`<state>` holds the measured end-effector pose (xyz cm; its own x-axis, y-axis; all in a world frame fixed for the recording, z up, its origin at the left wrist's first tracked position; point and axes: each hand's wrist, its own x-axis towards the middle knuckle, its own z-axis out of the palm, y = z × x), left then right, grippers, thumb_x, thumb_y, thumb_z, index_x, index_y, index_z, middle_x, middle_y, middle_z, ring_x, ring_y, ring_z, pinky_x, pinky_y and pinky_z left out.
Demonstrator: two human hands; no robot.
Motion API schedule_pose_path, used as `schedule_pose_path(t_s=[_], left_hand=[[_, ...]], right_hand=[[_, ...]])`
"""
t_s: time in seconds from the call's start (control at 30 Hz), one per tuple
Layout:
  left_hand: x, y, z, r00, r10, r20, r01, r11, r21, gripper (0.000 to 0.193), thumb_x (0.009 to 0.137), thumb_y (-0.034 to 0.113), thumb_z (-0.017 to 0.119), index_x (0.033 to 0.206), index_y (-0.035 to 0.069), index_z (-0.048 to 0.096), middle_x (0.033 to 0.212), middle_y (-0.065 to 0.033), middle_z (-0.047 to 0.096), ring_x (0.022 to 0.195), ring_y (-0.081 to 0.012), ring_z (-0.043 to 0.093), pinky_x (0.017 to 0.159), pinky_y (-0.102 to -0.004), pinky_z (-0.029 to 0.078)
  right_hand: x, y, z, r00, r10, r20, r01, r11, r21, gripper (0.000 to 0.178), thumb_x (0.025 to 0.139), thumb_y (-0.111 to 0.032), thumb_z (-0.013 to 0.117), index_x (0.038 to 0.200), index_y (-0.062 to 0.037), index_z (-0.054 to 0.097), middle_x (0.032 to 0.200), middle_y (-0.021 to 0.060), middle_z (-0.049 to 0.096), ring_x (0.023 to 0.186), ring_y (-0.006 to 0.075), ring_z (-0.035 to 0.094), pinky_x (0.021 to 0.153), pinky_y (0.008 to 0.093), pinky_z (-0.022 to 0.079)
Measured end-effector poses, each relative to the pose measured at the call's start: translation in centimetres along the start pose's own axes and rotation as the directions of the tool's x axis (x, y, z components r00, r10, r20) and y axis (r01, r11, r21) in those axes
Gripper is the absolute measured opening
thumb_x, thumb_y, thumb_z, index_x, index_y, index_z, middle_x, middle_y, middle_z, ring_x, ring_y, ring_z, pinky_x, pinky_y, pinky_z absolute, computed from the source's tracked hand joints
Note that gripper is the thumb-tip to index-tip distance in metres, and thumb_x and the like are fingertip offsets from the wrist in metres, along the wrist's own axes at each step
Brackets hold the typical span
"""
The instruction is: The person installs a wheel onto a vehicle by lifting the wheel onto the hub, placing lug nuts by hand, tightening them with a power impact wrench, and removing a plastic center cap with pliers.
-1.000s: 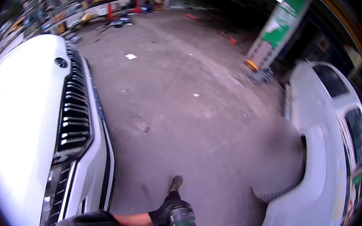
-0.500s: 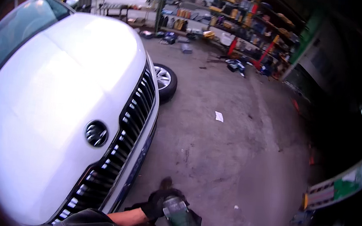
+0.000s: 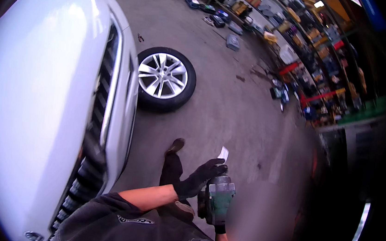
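Note:
A green and grey power tool, by its shape an impact wrench point(image 3: 221, 198), is held low in front of my body. My left hand point(image 3: 200, 179), in a black glove, reaches over its front end, with the fingers curled at the grey nose. Under the tool's rear shows the black cuff of my right hand point(image 3: 220, 228); most of that hand is hidden behind the tool's body, where it appears to grip the handle. To my left stands a white car point(image 3: 43, 83). A wheel point(image 3: 188, 80) with a silver alloy rim lies flat on the floor by its front corner.
A white paper point(image 3: 223, 154) lies on the concrete floor beyond my left hand. Small pliers point(image 3: 140, 37) lie near the wheel. Several tool cases point(image 3: 232, 42) and loose parts line the foot of the loaded shelves point(image 3: 299, 33). A blurred patch covers the lower right.
My view has turned, bringing the whole wheel into sight. The impact wrench appears farther right and higher in view, still in my hands. My left arm is more extended.

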<state>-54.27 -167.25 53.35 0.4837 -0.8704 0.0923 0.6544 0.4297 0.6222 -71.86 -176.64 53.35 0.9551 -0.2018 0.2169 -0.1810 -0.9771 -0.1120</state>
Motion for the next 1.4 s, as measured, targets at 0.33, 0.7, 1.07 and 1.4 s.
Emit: schedule_pose_path(t_s=[0.33,0.7,1.07,1.4], left_hand=[[34.8,7.1,-17.2,0.711,-0.064,-0.7,-0.035,0.991,-0.126,0.045,0.085,0.032,0.063,0.118,0.007,0.048,0.107,-0.0071,0.055,0.094,-0.0175,0.056,0.075,-0.0335,0.049],[66.1,21.9,-52.5,-0.072,0.331,-0.941,-0.53,0.786,0.318,0.027,0.08,0.012,0.069,0.105,0.003,0.061,0.093,-0.0033,0.063,0.079,-0.013,0.061,0.07,-0.0284,0.051],[69.4,48.6,-93.6,-0.657,0.086,-0.749,-0.132,0.965,0.226,0.045,0.076,0.041,0.072,0.094,0.001,0.061,0.081,-0.0093,0.064,0.07,-0.0187,0.06,0.061,-0.0355,0.048],[69.7,58.2,-144.5,-0.701,0.145,-0.698,0.236,0.971,-0.035,0.107,0.063,0.061,0.07,0.129,-0.012,0.028,0.095,-0.0198,0.064,0.083,-0.0335,0.065,0.071,-0.0396,0.052]], right_hand=[[52.5,22.9,12.2,0.698,-0.658,0.281,0.677,0.735,0.039,0.045,0.073,-0.017,0.055,0.113,0.0054,0.053,0.103,0.0164,0.058,0.077,0.0249,0.057,0.062,0.0422,0.046],[108.4,46.1,40.1,0.383,-0.338,0.86,0.217,0.938,0.271,0.046,0.083,-0.031,0.058,0.12,-0.0036,0.056,0.121,0.0153,0.058,0.107,0.0267,0.056,0.098,0.0385,0.039],[144.7,34.9,75.0,-0.077,-0.051,0.996,-0.067,0.997,0.046,0.031,0.085,-0.023,0.051,0.106,-0.0037,0.062,0.088,0.0112,0.061,0.081,0.0218,0.06,0.074,0.0357,0.046],[167.5,31.3,107.1,-0.186,-0.498,0.847,0.774,0.457,0.439,0.027,0.08,-0.028,0.052,0.063,-0.0107,0.063,0.056,0.0098,0.059,0.056,0.0247,0.061,0.054,0.0416,0.046]])
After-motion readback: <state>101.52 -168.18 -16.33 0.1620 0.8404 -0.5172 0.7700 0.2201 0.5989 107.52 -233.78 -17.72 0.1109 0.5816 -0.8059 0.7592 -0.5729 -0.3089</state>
